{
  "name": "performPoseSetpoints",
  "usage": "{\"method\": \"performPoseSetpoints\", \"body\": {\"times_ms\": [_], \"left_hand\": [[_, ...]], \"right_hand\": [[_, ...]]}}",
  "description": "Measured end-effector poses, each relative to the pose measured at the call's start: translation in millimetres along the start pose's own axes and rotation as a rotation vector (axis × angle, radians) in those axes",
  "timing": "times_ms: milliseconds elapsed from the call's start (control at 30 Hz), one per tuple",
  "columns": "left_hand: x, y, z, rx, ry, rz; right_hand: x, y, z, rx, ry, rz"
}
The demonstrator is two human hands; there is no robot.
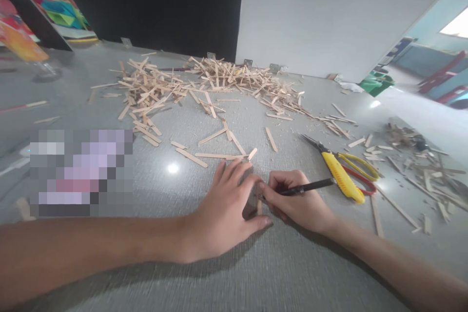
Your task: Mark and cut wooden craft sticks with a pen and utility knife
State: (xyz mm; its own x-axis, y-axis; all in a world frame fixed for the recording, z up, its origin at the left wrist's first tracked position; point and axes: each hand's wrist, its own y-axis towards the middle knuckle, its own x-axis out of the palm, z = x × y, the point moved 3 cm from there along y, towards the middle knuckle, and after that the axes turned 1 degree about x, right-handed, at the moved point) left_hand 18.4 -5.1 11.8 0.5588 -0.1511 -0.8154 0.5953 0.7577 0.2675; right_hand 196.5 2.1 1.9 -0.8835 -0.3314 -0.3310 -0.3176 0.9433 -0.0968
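My left hand [223, 209] lies on the grey table with its fingers spread, the index finger and thumb reaching to either end of a short wooden craft stick [260, 206]. My right hand [303, 207] is closed around a black pen [310, 186]. The pen's tip end is down at that stick, though the fingers hide the exact contact. Just beyond my left fingertips lie a long craft stick [210, 155] and a short piece [252, 154]. To the right of my right hand are a yellow utility knife [342, 178] and pliers [356, 165] with yellow and red handles.
Heaped craft sticks [153, 85] spread along the back of the table, with another heap [234, 75] beside them. Cut scraps [435, 180] litter the right side. A pixelated patch covers something at left. Black and white upright panels stand behind, near a green container [376, 83].
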Motion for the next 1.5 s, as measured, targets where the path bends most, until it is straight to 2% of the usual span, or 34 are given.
{"method": "performPoseSetpoints", "body": {"times_ms": [833,1333,1500], "left_hand": [[1.1,-0.1,-0.6,0.007,0.022,-0.023],[1.6,-1.4,-0.3,0.018,0.017,0.011],[2.1,-3.7,-1.7,-0.009,-0.001,0.038]], "right_hand": [[-0.7,1.6,-0.1,-0.044,-0.024,-0.009],[-1.7,2.2,-2.6,-0.075,-0.067,-0.002],[-8.0,5.0,-3.7,0.028,0.142,0.072]]}}
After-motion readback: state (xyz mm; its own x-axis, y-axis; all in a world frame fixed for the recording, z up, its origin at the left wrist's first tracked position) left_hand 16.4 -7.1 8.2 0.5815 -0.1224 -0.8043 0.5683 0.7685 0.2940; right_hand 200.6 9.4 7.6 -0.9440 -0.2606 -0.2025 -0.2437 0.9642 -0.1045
